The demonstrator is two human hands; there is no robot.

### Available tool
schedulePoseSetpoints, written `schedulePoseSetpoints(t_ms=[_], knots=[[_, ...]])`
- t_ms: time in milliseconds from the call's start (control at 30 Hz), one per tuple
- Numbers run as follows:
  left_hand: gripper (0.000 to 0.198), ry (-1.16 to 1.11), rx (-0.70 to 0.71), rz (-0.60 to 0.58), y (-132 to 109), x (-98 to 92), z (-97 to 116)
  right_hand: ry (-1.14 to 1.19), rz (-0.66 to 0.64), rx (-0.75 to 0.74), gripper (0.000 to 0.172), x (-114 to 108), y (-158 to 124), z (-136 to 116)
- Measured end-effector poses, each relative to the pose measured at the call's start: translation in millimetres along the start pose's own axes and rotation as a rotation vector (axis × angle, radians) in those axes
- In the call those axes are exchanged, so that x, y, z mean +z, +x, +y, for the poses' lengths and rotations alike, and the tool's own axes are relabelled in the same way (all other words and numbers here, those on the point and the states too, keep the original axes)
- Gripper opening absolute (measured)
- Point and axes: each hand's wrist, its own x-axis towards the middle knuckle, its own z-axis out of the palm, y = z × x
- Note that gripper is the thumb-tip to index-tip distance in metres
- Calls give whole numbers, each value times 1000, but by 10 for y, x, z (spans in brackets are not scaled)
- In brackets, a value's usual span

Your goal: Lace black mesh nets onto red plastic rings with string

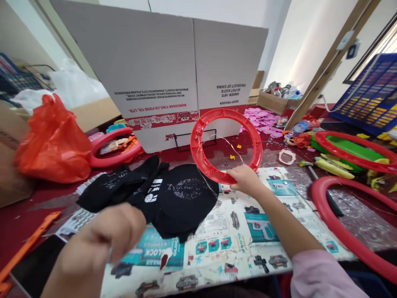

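In the head view, my right hand [245,180] grips the lower rim of a red plastic ring [196,151], held up above the work board. A thin pale string [231,145] crosses the ring's opening, and part of it trails down over the black fabric. My left hand [116,229] is at the lower left, blurred, with its fingers curled closed; whatever they may hold is hidden. Between the hands lies a black fabric piece [186,194] with a shiny dotted pattern, spread on the printed cardboard sheet [223,256].
A large upright carton [161,62] stands behind. Red rings [338,223] and a green tray [350,151] lie at right, near a hammer-like tool [328,198]. A red plastic bag [56,142] sits at left, above an orange strip [27,244]. Pink pieces [263,122] lie behind.
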Motion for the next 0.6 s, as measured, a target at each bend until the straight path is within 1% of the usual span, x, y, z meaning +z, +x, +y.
schedulePoseSetpoints(t_ms=[33, 67, 100, 133, 200, 267, 333, 400, 433, 467, 500, 600], knots=[[40, -217, -67, 211, 30, -172, -84, 4, 18, -21, 33, -7, -3, -4], [37, -389, -172, 358, 83, -310, -191, 8, 34, -49, 33, -19, -4, -14], [37, -535, -284, 414, 149, -411, -313, 11, 50, -83, 32, -35, -5, -29], [38, -653, -455, 322, 216, -474, -440, 12, 66, -120, 32, -54, -5, -48], [44, -686, -594, 267, 328, -505, -676, 7, 97, -198, 28, -92, -10, -93], [57, -715, -716, 135, 393, -458, -850, -7, 121, -273, 24, -124, -21, -134], [69, -745, -861, -102, 429, -395, -951, -25, 131, -338, 21, -148, -35, -155], [76, -777, -988, -351, 462, -351, -1010, -43, 127, -392, 19, -168, -45, -150], [79, -796, -1031, -444, 483, -336, -1035, -50, 122, -412, 18, -177, -47, -136], [82, -818, -1061, -508, 506, -320, -1063, -57, 118, -429, 18, -187, -46, -115], [85, -841, -1081, -547, 531, -299, -1093, -64, 115, -445, 19, -197, -43, -89], [91, -915, -1101, -586, 595, -165, -1167, -83, 110, -489, 26, -231, -16, 16]])
